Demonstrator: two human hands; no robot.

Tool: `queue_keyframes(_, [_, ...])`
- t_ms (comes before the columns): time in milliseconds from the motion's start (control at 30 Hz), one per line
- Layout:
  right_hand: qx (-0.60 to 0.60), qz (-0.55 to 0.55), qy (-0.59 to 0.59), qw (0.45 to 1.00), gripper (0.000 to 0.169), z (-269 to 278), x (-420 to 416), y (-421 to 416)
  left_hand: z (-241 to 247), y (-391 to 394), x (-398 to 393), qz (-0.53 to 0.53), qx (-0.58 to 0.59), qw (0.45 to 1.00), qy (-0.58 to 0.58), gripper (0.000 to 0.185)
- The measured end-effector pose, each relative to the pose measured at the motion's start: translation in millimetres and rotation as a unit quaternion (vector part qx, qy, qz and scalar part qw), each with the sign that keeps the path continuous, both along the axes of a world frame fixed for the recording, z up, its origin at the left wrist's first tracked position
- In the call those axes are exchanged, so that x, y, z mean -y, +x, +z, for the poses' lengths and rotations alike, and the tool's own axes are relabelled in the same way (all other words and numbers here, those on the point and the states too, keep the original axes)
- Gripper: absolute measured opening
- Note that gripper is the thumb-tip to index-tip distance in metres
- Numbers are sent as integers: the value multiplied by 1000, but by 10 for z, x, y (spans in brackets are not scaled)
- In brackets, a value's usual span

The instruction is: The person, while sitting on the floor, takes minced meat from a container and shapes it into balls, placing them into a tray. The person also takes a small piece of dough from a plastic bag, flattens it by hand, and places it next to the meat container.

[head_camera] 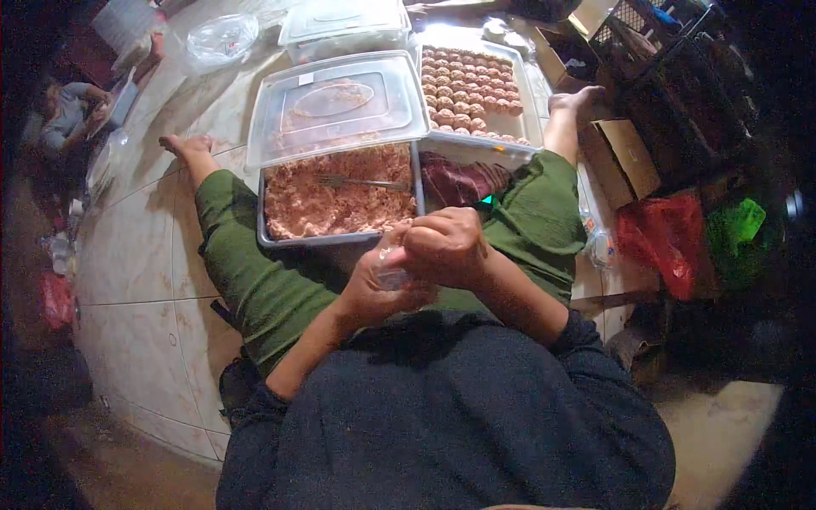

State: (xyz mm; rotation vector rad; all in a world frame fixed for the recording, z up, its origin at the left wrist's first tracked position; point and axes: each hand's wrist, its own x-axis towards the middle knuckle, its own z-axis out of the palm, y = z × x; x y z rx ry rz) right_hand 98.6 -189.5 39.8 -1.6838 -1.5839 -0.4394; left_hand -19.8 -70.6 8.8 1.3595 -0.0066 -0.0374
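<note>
My left hand is closed around a small clear plastic piece, perhaps film or a bag, with something pink at its top. My right hand is curled over it, its fingers touching that bundle; what they pinch is hidden. Just beyond my hands is a plastic tub of pink minced filling, with a metal fork lying on it. A translucent lid rests across the tub's far part. To the right, rows of wrapped pinkish balls fill much of a white tray.
A dark red cloth lies under the tray's near edge. Another lidded container stands behind. Cardboard boxes and a red plastic bag are at right. Clear plastic bags lie on the tiles. Another person sits at far left.
</note>
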Motion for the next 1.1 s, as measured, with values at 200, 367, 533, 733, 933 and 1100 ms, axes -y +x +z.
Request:
queue_keyframes(200, [11,-24,13,1000,25,51,151,26,88,-7,38,3,86,995,44,40])
queue_keyframes(367, [4,25,15,1000,34,70,146,-116,170,91,-42,56,163,973,153,30])
queue_keyframes(533, [12,15,23,1000,25,130,184,-147,-12,58,-30,17,185,978,99,24])
queue_keyframes(733, [36,35,16,999,18,93,230,-82,39,9,-18,-68,157,985,-26,18])
queue_keyframes(933, [48,0,34,998,18,168,234,-83,67,-66,59,-75,68,993,-64,22])
queue_keyframes(1100, [32,5,4,999,17,146,298,-5,260,3,56,-36,232,963,135,32])
